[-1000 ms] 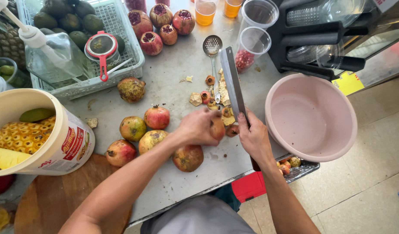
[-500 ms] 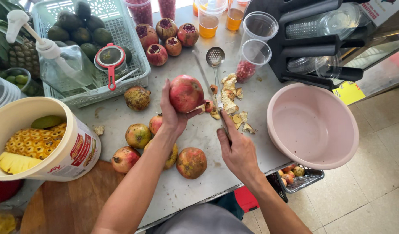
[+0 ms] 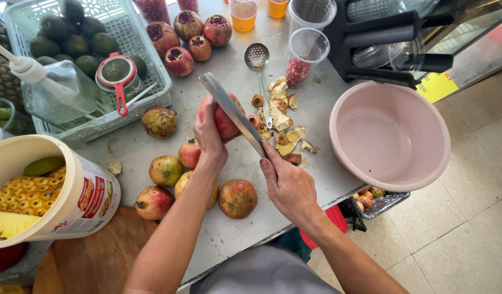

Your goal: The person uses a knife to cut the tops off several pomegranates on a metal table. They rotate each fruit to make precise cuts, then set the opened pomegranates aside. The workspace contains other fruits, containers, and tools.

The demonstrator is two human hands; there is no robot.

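Head view shows a round, red, leathery pomegranate (image 3: 224, 121) held just above the scuffed grey table (image 3: 229, 239), the left hand (image 3: 208, 136) cupped behind it with fingers clenched around its side. Right hand (image 3: 288, 188) grips the handle of a broad, flat steel knife (image 3: 233, 113), whose blade lies slanted across the fruit. Dry yellowish peel scraps (image 3: 283, 128) lie beside a smooth pink plastic bowl (image 3: 425, 163).

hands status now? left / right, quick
Left hand: closed around a red pomegranate, lifted off the table.
Right hand: closed on the handle of a cleaver, blade laid against the fruit.
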